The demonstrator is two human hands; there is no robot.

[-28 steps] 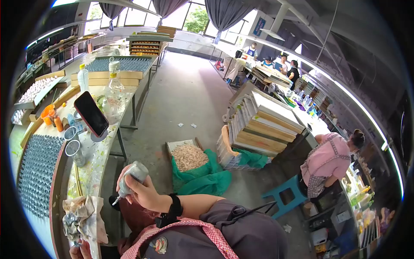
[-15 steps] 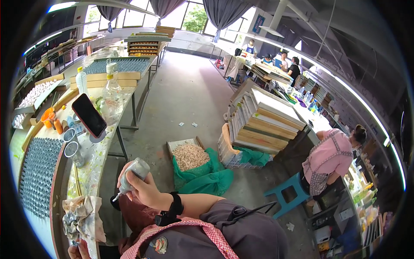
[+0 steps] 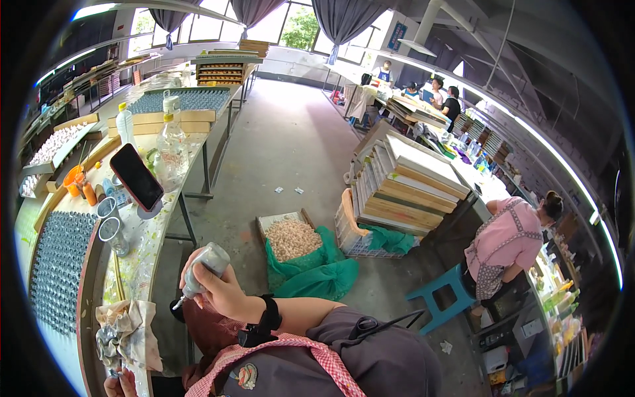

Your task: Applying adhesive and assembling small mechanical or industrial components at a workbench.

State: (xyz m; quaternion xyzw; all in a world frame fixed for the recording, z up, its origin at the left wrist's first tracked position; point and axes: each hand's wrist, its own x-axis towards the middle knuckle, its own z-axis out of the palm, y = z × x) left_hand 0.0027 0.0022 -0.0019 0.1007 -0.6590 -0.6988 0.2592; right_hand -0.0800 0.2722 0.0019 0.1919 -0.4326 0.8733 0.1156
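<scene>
My right hand (image 3: 228,296) is wrapped round a squeeze bottle (image 3: 209,266) of grey liquid. The bottle is tilted, its thin nozzle pointing down and left toward the table edge. At the lower left, my left hand (image 3: 122,385) pinches a small greyish-blue piece, too small and cut off to name. Just above that hand lies a crumpled, grey-stained cloth (image 3: 126,334) at the table's near edge. Beside it a tray (image 3: 84,298) holds rows of small dark grey-blue pieces (image 3: 63,268).
On the table stand a phone (image 3: 137,177), clear plastic cups (image 3: 114,235), bottles (image 3: 126,126) and an orange cup (image 3: 73,177). A green sack (image 3: 317,271) of pale pieces sits on the floor. Stacked trays (image 3: 403,188), a blue stool (image 3: 442,301) and a person in pink (image 3: 506,235) are to the right.
Both hands and the squeeze bottle stay almost where they were. Far off, a seated person's head has shifted slightly.
</scene>
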